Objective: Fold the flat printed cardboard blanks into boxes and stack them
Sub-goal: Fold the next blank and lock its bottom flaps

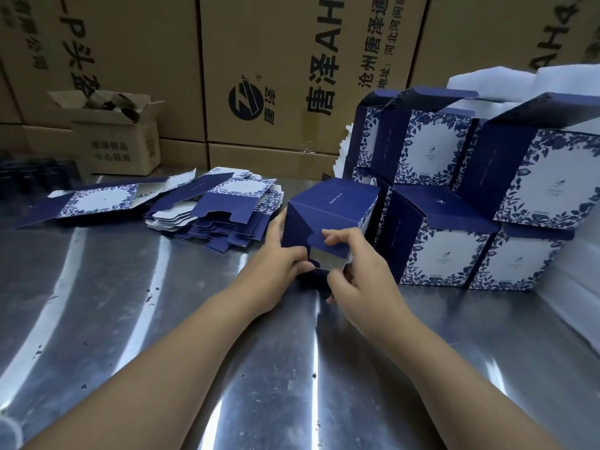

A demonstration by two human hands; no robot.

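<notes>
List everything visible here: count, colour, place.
half-folded box: one, navy, centre, in both hands
flat blanks: one pile, navy-white, left of it
spread blank: one, navy-white, far left
folded boxes: several, navy-white, stacked right
large cartons: several, brown, behind
small carton: one, brown, back left
white sheets: some, white, behind the stack
table: one, steel, underneath
left hand: grips the box
right hand: pinches its flap

half-folded navy box [328, 211]: mid-table, end flaps open | flat blanks [224, 209]: left pile | folded boxes [454, 203]: stacked right
</notes>
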